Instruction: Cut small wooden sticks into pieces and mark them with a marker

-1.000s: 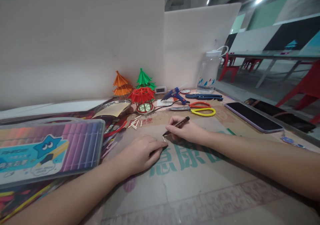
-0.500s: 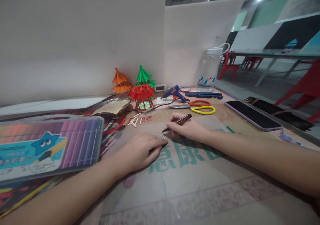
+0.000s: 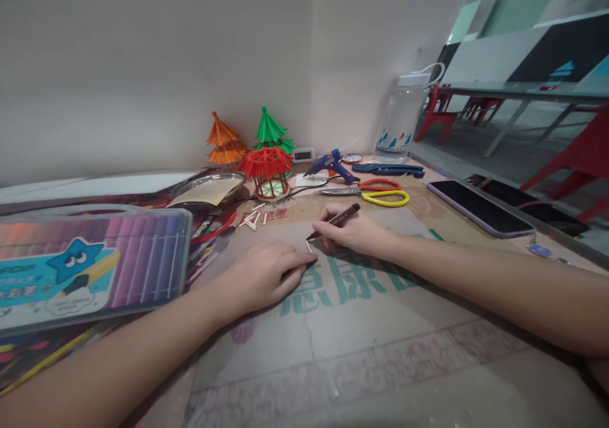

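My right hand [image 3: 349,228] grips a dark brown marker pen [image 3: 337,215] like a writing tool, its tip pointing down and left. Just under the tip lies a short pale wooden stick [image 3: 309,245] on the cardboard-covered tabletop [image 3: 361,352]. My left hand [image 3: 269,272] rests on the table with its index finger stretched out, holding the stick's near end down; its other fingers are bent and partly hidden. Beyond the left hand lies a small pile of similar short sticks [image 3: 252,219].
Paper-roofed model pavilions in red [image 3: 269,168], green [image 3: 272,130] and orange [image 3: 223,139] stand at the back. Near them are a blue glue gun [image 3: 330,165], scissors [image 3: 385,196], blue pliers [image 3: 387,170] and a bottle [image 3: 402,120]. A phone [image 3: 480,207] lies right, a marker case [image 3: 90,263] left.
The view has tilted down slightly, so things on the table sit a little higher. The pen tip stays close to the stick; both hands keep nearly the same pose.
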Motion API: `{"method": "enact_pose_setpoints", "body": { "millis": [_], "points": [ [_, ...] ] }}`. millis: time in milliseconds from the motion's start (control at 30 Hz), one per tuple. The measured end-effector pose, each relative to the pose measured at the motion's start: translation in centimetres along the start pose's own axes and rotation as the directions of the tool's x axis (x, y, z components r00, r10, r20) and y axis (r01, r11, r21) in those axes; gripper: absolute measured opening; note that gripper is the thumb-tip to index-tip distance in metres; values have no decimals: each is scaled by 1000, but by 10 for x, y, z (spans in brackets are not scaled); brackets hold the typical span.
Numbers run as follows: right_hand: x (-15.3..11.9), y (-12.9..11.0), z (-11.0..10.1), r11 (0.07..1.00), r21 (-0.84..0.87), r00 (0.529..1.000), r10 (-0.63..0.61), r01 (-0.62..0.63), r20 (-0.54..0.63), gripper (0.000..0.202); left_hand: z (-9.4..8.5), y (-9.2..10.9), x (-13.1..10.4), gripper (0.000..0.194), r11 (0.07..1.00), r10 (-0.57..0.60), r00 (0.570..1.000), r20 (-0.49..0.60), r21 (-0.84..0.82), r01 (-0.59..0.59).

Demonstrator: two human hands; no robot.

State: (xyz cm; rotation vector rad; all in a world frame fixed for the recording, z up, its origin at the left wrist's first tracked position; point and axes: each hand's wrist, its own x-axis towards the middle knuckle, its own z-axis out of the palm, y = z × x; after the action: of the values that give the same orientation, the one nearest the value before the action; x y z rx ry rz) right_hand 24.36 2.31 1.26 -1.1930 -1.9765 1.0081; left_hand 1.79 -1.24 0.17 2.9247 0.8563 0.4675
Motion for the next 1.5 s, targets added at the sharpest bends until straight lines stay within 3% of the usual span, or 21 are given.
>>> {"method": "enact_pose_setpoints", "body": {
  "millis": [300,533,767,933,1100,1300,1500],
  "points": [
    [-1,2,-1,999,34,998,26,-28,54,20,-1,0,0,34,1000,-1,1000,6,8,1],
    [0,1,0,1000,9,1000,-8,8,14,21,1,-1,-1,31,1000,-8,1000,-24,-29,7],
    [-1,0,-2,998,66,994,8,-15,106,21,0,1,-2,33,1000,-15,1000,-10,-2,15],
    [-1,0,-1,999,45,999,10,-12,52,20,-1,2,0,31,1000,-10,1000,-23,-6,10],
    [-3,-2,-2,996,78,994,27,-36,109,18,-1,2,0,31,1000,-14,1000,-24,5,14],
    [-1,2,0,993,115,999,-10,6,39,21,2,-1,-1,32,1000,8,999,-36,16,-8],
    [-1,1,-1,995,95,998,-34,28,61,19,1,-2,-2,32,999,26,999,-32,22,-26]
  ]
}}
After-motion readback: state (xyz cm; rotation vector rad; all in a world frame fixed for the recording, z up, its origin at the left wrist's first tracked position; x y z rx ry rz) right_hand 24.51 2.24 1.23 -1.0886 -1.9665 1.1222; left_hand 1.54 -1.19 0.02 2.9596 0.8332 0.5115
